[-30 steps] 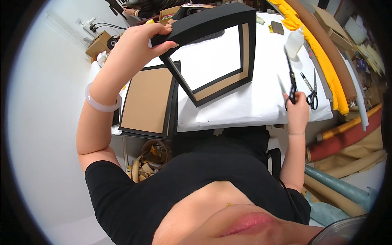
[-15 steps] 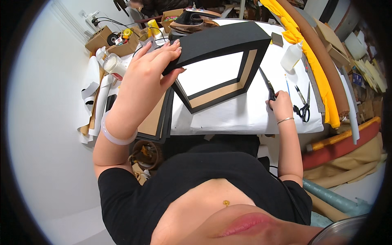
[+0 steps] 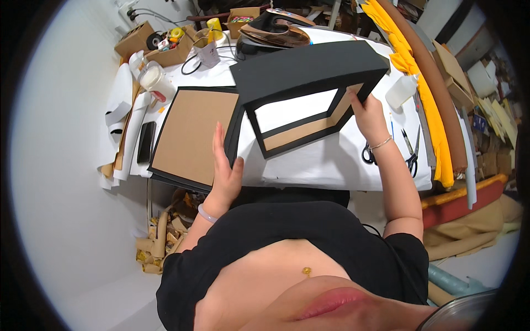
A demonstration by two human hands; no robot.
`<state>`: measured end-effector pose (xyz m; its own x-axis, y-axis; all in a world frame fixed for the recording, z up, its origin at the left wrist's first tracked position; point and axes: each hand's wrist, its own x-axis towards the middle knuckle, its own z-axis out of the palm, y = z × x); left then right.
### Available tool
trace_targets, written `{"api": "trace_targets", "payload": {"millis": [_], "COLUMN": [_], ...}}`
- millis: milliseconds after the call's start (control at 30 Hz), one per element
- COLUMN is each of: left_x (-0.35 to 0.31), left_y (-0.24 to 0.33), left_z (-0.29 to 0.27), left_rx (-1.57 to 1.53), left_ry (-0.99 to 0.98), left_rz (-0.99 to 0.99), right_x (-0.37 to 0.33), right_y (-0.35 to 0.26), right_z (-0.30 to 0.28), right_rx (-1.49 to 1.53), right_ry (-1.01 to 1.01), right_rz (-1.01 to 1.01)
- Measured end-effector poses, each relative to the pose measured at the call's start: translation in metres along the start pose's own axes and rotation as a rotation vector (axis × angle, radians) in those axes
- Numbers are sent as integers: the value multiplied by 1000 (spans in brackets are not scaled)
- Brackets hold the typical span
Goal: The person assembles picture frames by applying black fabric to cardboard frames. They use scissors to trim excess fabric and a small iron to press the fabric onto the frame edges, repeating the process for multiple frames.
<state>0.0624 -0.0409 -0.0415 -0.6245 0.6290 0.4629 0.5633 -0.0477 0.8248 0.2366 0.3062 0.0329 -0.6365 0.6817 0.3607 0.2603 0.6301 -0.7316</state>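
A black rectangular frame (image 3: 309, 69), lined inside with tan board, is tilted over the white-covered table (image 3: 309, 168). My right hand (image 3: 369, 113) grips its right side, with the fingers reaching inside the opening. My left hand (image 3: 225, 168) is apart from the frame, palm turned inward and fingers stretched out. It holds nothing. Close by it lies a stack of black-edged tan panels (image 3: 190, 129) on the left of the table. Below my right hand lie black-handled scissors (image 3: 368, 153), partly covered by my forearm.
More scissors (image 3: 412, 160) lie at the right, near a white squeeze bottle (image 3: 402, 91). A clothes iron (image 3: 276, 30) stands at the back. Phone (image 3: 146, 142), jar (image 3: 156, 80) and paper rolls (image 3: 134, 132) sit left. Yellow fabric (image 3: 425, 110) lines the right edge.
My left hand has let go of the frame's top left and dropped toward the near edge beside the panels. My right hand has left the scissors and taken hold of the frame's right side.
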Motion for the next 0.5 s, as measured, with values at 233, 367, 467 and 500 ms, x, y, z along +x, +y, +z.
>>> {"api": "trace_targets", "payload": {"millis": [233,367,467,500], "left_x": [4,25,38,40], "left_y": [19,54,64,67], "left_z": [-44,-47,-58,-66], "left_rx": [-421,-529,-616,-708], "left_ry": [69,-64,-123,-190], "left_rz": [-91,-57,34,53], "right_x": [57,42,11,-1], "right_y": [-67,-93,-103,-104], "right_z": [7,39,69,78], "right_rx": [314,604,798,874], "right_ry": [-173,-451,-688,-695], "right_rz": [350,558,679,739]}}
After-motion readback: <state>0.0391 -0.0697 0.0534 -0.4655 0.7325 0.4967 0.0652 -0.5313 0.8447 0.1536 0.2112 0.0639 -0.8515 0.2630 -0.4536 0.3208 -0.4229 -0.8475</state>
